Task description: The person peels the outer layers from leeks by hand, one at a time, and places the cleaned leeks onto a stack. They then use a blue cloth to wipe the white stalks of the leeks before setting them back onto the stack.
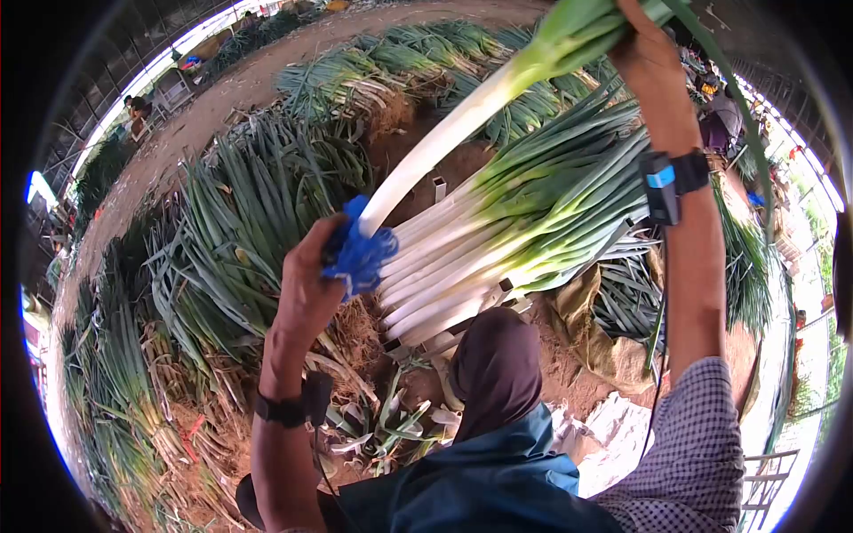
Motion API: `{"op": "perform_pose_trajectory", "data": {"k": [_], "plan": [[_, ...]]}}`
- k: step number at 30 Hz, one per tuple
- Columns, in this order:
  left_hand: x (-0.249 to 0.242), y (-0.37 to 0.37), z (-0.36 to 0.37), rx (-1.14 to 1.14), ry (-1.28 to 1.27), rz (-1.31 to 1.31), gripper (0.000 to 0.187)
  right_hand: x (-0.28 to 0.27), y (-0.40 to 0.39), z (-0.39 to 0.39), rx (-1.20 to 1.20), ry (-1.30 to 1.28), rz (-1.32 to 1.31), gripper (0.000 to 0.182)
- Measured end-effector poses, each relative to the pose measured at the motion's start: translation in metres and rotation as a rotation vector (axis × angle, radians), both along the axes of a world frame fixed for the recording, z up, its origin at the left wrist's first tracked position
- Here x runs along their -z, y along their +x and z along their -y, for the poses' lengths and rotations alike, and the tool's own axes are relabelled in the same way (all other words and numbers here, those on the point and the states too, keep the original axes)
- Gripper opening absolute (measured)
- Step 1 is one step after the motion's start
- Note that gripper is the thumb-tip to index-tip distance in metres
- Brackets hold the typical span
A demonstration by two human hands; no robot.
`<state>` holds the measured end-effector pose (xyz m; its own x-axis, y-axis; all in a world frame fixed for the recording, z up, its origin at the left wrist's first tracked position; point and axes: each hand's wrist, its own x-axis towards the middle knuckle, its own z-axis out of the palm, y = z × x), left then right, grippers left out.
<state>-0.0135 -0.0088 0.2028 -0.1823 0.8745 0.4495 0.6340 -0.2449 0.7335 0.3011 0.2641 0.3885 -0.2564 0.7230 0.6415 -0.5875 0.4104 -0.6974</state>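
One long leek (453,133) stretches slantwise between my two hands, its white root end low at the left and its green leaves high at the right. My left hand (313,262) is closed around a bunched blue mesh cloth (360,249), which touches the root end of the leek. My right hand (647,53) grips the leek at its green part near the top edge. Below the leek lies a row of several cleaned leeks (462,253) on a metal frame (505,286), their white ends to the left.
Heaps of uncleaned leeks (240,195) lie to the left and behind (382,67). A person in a dark head covering (498,364) is close in front at the bottom centre. Brown sacking (591,333) and white sheeting (613,431) lie at the right. Other people sit far off.
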Motion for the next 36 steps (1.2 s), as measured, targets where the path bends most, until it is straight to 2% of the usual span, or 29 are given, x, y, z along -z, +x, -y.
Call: {"op": "perform_pose_trajectory", "data": {"k": [1,3,5,6,9,10,11,13,15,16,19,20,22,24,27,28,31,34,36], "plan": [[-0.001,0.002,-0.012,0.028,0.051,-0.052,0.048,0.003,0.018,-0.008,0.005,-0.025,0.01,0.025],[0.016,0.006,-0.035,0.105,-0.05,-0.038,0.056,0.042,0.052,-0.046,0.191,-0.243,0.026,0.058],[0.056,0.012,-0.044,0.161,-0.129,-0.048,0.056,0.103,0.082,-0.018,0.365,-0.322,0.521,0.057],[0.085,0.015,-0.045,0.195,-0.209,-0.057,0.056,0.134,0.086,-0.009,0.541,-0.541,0.681,0.046],[0.173,0.008,-0.038,0.178,-0.431,-0.122,0.054,0.223,0.108,0.005,0.462,-0.329,1.256,0.03],[0.187,0.004,-0.036,0.155,-0.416,-0.084,0.054,0.257,0.109,0.004,0.591,0.067,1.216,0.02],[0.2,0.001,-0.035,0.149,-0.407,-0.046,0.054,0.252,0.093,0.024,0.589,0.154,1.137,0.018],[0.207,0.004,-0.036,0.162,-0.416,0.006,0.055,0.243,0.072,0.026,0.642,0.672,1.148,0.03],[0.189,-0.004,-0.04,0.16,-0.421,0.01,0.056,0.23,0.051,0.02,0.594,0.865,1.274,0.045],[0.184,-0.005,-0.038,0.172,-0.317,-0.005,0.057,0.235,0.042,0.01,0.58,0.952,1.351,0.048],[0.166,-0.008,-0.04,0.14,-0.305,-0.146,0.058,0.248,0.015,-0.014,0.381,1.058,1.394,0.042],[0.161,-0.006,-0.039,0.071,-0.328,-0.217,0.059,0.253,0.009,-0.023,0.29,1.031,1.449,0.041],[0.17,-0.006,-0.044,0.064,-0.293,-0.2,0.058,0.254,0.003,-0.037,0.125,0.969,1.561,0.039],[0.185,-0.008,-0.043,0.042,-0.299,-0.195,0.057,0.257,0.006,-0.04,0.146,0.998,1.47,0.034],[0.184,-0.019,-0.029,-0.077,-0.136,-0.213,0.057,0.273,0.011,-0.042,0.183,1.089,1.358,0.028],[0.169,-0.023,-0.017,-0.3,-0.188,-0.123,0.057,0.277,0.013,-0.043,0.181,1.152,1.312,0.025],[0.155,-0.065,0.022,-0.635,-0.164,0.147,0.054,0.28,0.013,-0.046,0.165,1.127,1.245,0.024],[0.14,-0.082,0.057,-0.733,-0.173,-0.156,0.051,0.277,0.008,-0.046,0.151,1.095,1.269,0.025],[0.138,-0.07,0.068,-0.71,-0.211,-0.242,0.05,0.275,0.006,-0.043,0.151,1.17,1.272,0.026]]}}
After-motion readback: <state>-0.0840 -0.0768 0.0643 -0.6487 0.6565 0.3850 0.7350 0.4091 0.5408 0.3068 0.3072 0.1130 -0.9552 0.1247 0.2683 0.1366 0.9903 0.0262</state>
